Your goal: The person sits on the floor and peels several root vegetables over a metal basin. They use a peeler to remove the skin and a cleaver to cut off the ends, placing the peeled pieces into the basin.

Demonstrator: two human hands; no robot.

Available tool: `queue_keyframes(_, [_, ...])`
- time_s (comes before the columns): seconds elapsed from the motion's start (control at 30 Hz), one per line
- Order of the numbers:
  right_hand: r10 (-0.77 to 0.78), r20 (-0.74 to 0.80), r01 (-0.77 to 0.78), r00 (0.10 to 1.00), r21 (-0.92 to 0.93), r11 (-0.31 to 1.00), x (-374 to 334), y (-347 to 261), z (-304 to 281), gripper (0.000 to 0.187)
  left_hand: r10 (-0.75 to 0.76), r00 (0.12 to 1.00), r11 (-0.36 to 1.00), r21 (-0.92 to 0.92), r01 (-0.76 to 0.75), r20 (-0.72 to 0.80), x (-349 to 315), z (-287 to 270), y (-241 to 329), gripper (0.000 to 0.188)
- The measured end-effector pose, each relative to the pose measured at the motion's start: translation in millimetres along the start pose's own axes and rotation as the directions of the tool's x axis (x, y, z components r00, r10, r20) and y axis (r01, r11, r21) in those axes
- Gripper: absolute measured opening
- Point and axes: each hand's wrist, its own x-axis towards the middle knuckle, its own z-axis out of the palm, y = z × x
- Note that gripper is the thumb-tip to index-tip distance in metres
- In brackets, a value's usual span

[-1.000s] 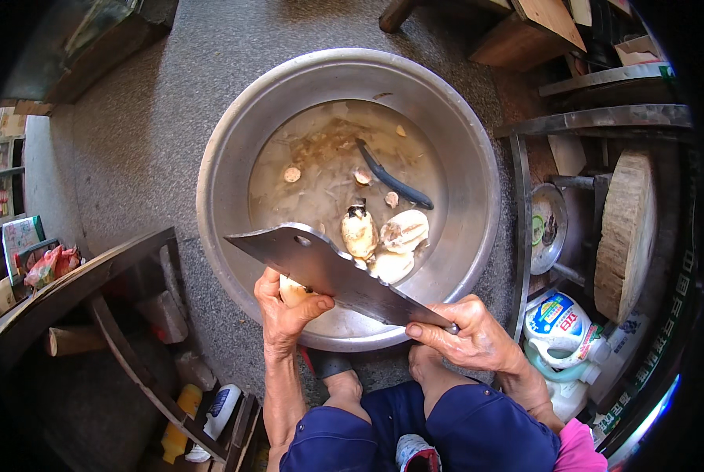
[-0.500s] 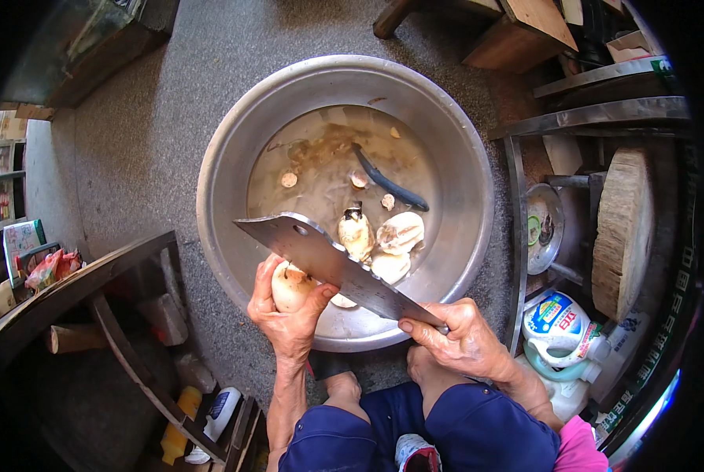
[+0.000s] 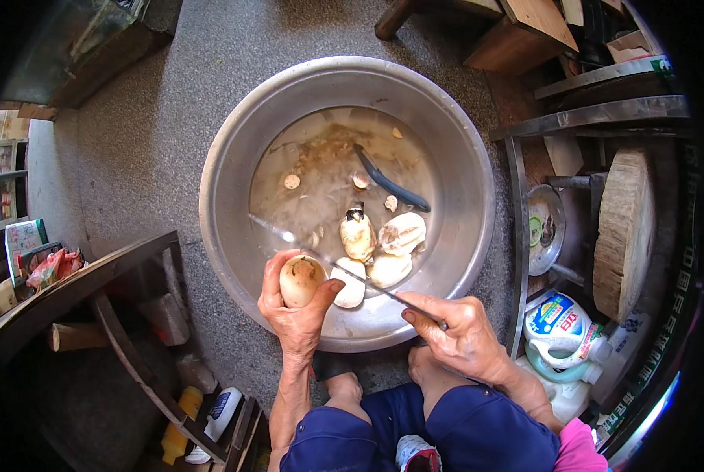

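In my left hand (image 3: 295,311), the fingers are wrapped round a pale, rounded piece of lotus root (image 3: 301,282) with brown marks on its end. My right hand (image 3: 458,329) grips the handle of a cleaver (image 3: 332,265). Its blade is turned nearly edge-on and reaches up and left, just beside the held piece. Both hands are over the near rim of a wide metal basin (image 3: 226,149) holding murky water. Several more pale lotus root pieces (image 3: 403,233) lie in it, one with a dark collar (image 3: 356,236). Small cut-off ends (image 3: 291,182) are scattered beyond them.
A dark curved strip (image 3: 391,185) lies in the basin. On the right, a metal rack (image 3: 517,236) holds a thick round wooden board (image 3: 623,236), a metal bowl (image 3: 542,228) and detergent jugs (image 3: 558,329). At left stands a wooden shelf (image 3: 92,275); a wooden stool (image 3: 521,35) is at the far right.
The cleaver's blade has turned from showing its broad face to nearly edge-on and slipped slightly lower. The left hand has shifted a little right, tipping the lotus root piece so its marked end shows.
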Motion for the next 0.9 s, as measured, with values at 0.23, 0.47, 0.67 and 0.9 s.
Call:
queue_keyframes(0.23, [0.328, 0.148, -0.360, 0.933, 0.368, 0.857, 9, -10, -25, 0.023, -0.105, 0.947, 0.840, -0.483, 0.248, 0.303, 8, -12, -4, 0.075])
queue_keyframes(0.47, [0.286, 0.274, -0.379, 0.918, 0.401, 0.834, 2, -4, -27, 0.020, -0.269, 0.911, 0.884, -0.296, 0.363, 0.314, 16, -16, 2, 0.085])
queue_keyframes(0.67, [0.223, 0.403, -0.388, 0.888, 0.394, 0.834, -2, -1, -24, 0.024, -0.111, 0.909, 0.969, -0.160, 0.189, 0.403, 18, -26, -3, 0.065])
queue_keyframes(0.9, [0.221, 0.496, -0.413, 0.840, 0.319, 0.853, 1, 7, -26, 0.027, -0.108, 0.838, 0.994, 0.053, 0.094, 0.535, 23, -31, 26, 0.043])
